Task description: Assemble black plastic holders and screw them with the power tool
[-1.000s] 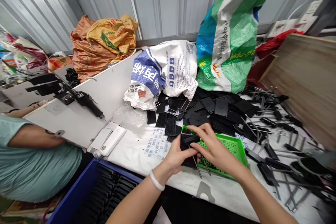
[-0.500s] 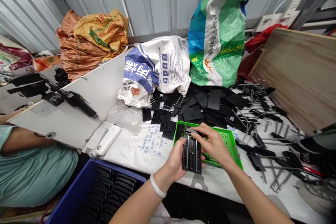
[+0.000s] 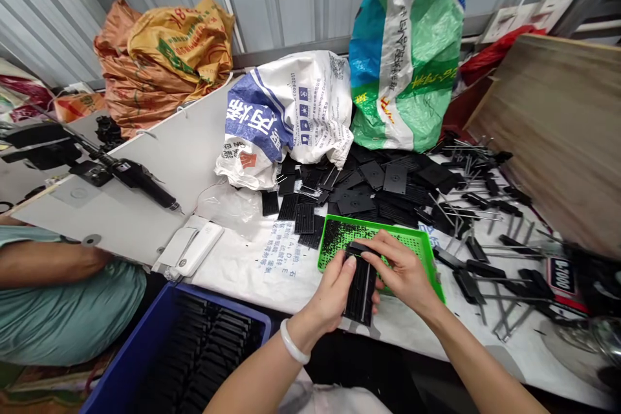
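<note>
My left hand (image 3: pixel 326 301) is closed around a black ribbed plate (image 3: pixel 358 294), thumb on its front and fingertips showing at its right edge. A metal rod runs lengthwise along the plate. At the plate's top end, my right hand (image 3: pixel 407 272) pinches a black bar (image 3: pixel 358 248) with thumb and fingers; the bar touches or nearly touches the plate. Just behind both hands lies a green tray (image 3: pixel 438 265), with many small black screws (image 3: pixel 339 233) heaped in its left part.
Black plates (image 3: pixel 361 200) are piled behind the tray. Black bars with metal rods (image 3: pixel 485 259) lie scattered at right. A blue bin (image 3: pixel 264 323) holds black parts at lower left. An electric screwdriver (image 3: pixel 145 187) rests on a white board (image 3: pixel 121 233), near another person's arm (image 3: pixel 53 265).
The black bar has come down closer to the plate's top end, with my left thumb shifted up toward it. The view has moved slightly.
</note>
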Motion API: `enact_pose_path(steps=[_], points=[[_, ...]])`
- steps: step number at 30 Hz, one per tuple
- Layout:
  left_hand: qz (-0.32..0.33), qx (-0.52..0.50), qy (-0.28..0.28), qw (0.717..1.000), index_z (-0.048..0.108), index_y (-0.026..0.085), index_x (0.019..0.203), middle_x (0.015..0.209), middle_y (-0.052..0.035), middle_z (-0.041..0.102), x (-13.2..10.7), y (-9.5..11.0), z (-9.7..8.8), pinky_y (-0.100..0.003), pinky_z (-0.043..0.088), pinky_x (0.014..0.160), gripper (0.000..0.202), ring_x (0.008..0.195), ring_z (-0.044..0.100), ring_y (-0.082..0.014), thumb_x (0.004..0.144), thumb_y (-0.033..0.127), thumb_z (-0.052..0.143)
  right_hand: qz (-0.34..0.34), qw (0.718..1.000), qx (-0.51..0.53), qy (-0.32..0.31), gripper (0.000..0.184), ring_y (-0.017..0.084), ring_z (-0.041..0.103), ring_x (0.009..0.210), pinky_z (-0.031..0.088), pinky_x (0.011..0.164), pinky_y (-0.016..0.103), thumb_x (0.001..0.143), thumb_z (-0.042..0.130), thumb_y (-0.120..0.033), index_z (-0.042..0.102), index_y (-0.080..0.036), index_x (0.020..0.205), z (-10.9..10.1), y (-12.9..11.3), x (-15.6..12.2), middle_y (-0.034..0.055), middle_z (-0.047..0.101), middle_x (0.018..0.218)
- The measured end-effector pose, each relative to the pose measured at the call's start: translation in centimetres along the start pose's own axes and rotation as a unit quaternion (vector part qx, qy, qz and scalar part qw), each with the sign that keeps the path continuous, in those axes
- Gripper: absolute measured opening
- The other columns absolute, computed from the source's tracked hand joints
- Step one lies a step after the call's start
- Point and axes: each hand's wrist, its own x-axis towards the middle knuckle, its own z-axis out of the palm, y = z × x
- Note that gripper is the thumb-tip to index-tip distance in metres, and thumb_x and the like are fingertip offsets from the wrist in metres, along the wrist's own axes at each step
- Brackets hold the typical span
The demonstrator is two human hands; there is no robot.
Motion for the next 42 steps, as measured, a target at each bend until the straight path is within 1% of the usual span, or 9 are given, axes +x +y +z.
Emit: enact_pose_path(steps=[5,14,21,26,31,34,36,40,42], points=[[0.008,-0.006,-0.036,0.999,0.039,0.019,0.110,0.089,-0.0065,0.067,-0.2,-0.3,0.2,-0.026,0.054,0.056,0.035,0.065,0.064,-0.0133,0.091,0.044,0.053,-0.005,0.997,0.077,-0.002,0.027,0.006,0.050,0.049,0.045,0.034,0.018,0.093,0.058,-0.026,0.068,-0.034,0.116,-0.3,1.0,-0.5,0.0017,0.047,0.089],[0.016,0.066,-0.022,0.997,0.038,0.022,0.109,0.084,-0.0040,0.066,0.3,-1.0,0.1,-0.026,0.052,0.053,0.030,0.060,0.063,-0.0133,0.092,0.044,0.051,0.025,1.000,-0.009,0.014,0.024,0.013,0.057,0.063,0.048,0.040,0.019,0.090,0.061,-0.033,0.072,-0.028,0.111,-0.8,0.0,-0.3,0.0047,0.054,0.082],[0.011,0.014,0.007,1.000,0.039,0.021,0.110,0.085,-0.0032,0.065,0.2,-1.3,0.3,-0.025,0.051,0.053,0.033,0.060,0.061,-0.0125,0.091,0.046,0.051,0.162,0.983,0.091,0.003,0.035,0.008,0.053,0.051,0.048,0.042,0.021,0.088,0.061,-0.048,0.068,-0.021,0.110,-0.2,1.2,-1.1,0.0041,0.056,0.089],[-0.001,0.011,0.015,1.000,0.040,0.022,0.113,0.082,-0.0025,0.064,0.1,-1.2,0.0,-0.026,0.052,0.055,0.036,0.062,0.065,-0.0145,0.090,0.046,0.053,0.222,0.948,0.227,-0.014,0.043,0.007,0.051,0.045,0.048,0.032,0.024,0.082,0.068,-0.046,0.059,-0.023,0.117,1.4,0.5,-2.3,0.0044,0.051,0.104],[0.029,0.040,0.033,0.998,0.041,0.022,0.114,0.081,-0.0021,0.064,0.1,-1.4,-0.3,-0.028,0.052,0.056,0.036,0.064,0.066,-0.0160,0.091,0.047,0.052,0.219,0.952,0.213,-0.024,0.044,0.006,0.052,0.048,0.047,0.033,0.022,0.083,0.066,-0.041,0.052,-0.026,0.122,1.8,0.5,-2.0,0.0068,0.048,0.116],[0.028,0.056,0.031,0.998,0.040,0.022,0.115,0.079,-0.0022,0.065,0.0,-1.8,-0.6,-0.027,0.051,0.055,0.037,0.061,0.065,-0.0153,0.092,0.048,0.050,0.218,0.956,0.197,-0.010,0.048,0.010,0.055,0.053,0.046,0.034,0.022,0.083,0.065,-0.042,0.048,-0.028,0.125,1.6,1.0,-1.5,0.0055,0.051,0.107],[0.023,0.054,0.023,0.998,0.040,0.022,0.116,0.079,-0.0025,0.066,-0.1,-1.7,-0.9,-0.027,0.051,0.055,0.038,0.061,0.065,-0.0155,0.092,0.049,0.050,0.183,0.971,0.154,-0.003,0.046,0.015,0.060,0.068,0.052,0.043,0.023,0.083,0.066,-0.040,0.050,-0.027,0.125,1.4,1.1,-1.3,0.0051,0.053,0.101],[-0.033,0.025,0.003,0.999,0.042,0.022,0.122,0.082,-0.0036,0.067,-0.8,-0.5,-1.2,-0.030,0.054,0.059,0.043,0.065,0.067,-0.0176,0.090,0.047,0.055,0.083,0.994,0.058,-0.046,0.033,0.022,0.060,0.100,0.057,0.079,0.033,0.092,0.056,-0.036,0.060,-0.025,0.123,0.5,0.3,-1.4,0.0078,0.060,0.109],[-0.068,-0.016,-0.024,0.997,0.046,0.020,0.121,0.096,-0.0084,0.068,-1.3,0.7,-1.3,-0.036,0.056,0.068,0.040,0.079,0.070,-0.0224,0.090,0.043,0.056,0.077,0.993,0.079,-0.047,0.031,0.022,0.061,0.101,0.057,0.079,0.032,0.093,0.055,-0.037,0.063,-0.025,0.120,-0.1,-0.2,-1.3,0.0079,0.063,0.111]])
